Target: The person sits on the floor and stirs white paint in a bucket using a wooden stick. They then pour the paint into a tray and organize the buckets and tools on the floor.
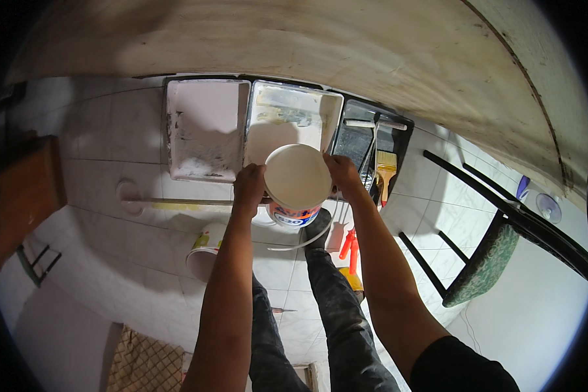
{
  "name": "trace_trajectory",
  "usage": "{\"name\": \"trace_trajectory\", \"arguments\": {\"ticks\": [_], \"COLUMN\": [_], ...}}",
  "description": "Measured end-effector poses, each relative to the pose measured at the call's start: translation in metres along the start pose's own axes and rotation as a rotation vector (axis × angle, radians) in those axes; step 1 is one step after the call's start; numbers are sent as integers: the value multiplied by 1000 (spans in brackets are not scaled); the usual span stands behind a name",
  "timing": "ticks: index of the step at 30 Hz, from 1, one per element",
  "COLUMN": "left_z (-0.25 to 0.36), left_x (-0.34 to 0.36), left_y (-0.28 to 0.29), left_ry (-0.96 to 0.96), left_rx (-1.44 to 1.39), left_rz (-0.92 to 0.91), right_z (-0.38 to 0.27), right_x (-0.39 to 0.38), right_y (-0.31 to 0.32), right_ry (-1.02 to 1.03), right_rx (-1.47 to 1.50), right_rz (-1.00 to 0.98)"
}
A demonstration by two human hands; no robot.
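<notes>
While left hand (249, 189) and right hand (345, 178) are gripping opposite sides of a bucket (298, 178) above the tiled floor (415, 196), three trays (271, 134) are lying beyond the bucket; a chair (487, 268) is standing to its right, a smaller tub (210, 238) resting to its left.

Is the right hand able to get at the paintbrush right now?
Probably not straight away: the right hand is gripping the bucket, so it would likely need to let go first. The paintbrush lies close by to the hand's right, with nothing seen covering it.
</notes>
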State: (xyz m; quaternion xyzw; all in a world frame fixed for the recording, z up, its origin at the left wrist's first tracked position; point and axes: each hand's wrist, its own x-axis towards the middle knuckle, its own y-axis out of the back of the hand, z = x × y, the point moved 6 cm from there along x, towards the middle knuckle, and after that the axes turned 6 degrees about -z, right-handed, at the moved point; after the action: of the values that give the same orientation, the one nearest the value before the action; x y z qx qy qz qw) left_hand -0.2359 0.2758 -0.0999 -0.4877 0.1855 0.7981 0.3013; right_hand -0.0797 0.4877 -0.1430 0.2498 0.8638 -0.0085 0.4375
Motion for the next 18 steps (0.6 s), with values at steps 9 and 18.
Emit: {"name": "trace_trajectory", "arguments": {"ticks": [9, 18], "left_z": [7, 9], "left_x": [28, 50], "left_y": [-6, -3], "left_ry": [118, 82], "left_rx": [-45, -59], "left_rz": [-6, -37], "right_z": [-18, -28], "right_x": [17, 32], "right_y": [6, 6], "right_ry": [-224, -274], "right_rx": [-2, -70], "right_rz": [-137, -171]}}
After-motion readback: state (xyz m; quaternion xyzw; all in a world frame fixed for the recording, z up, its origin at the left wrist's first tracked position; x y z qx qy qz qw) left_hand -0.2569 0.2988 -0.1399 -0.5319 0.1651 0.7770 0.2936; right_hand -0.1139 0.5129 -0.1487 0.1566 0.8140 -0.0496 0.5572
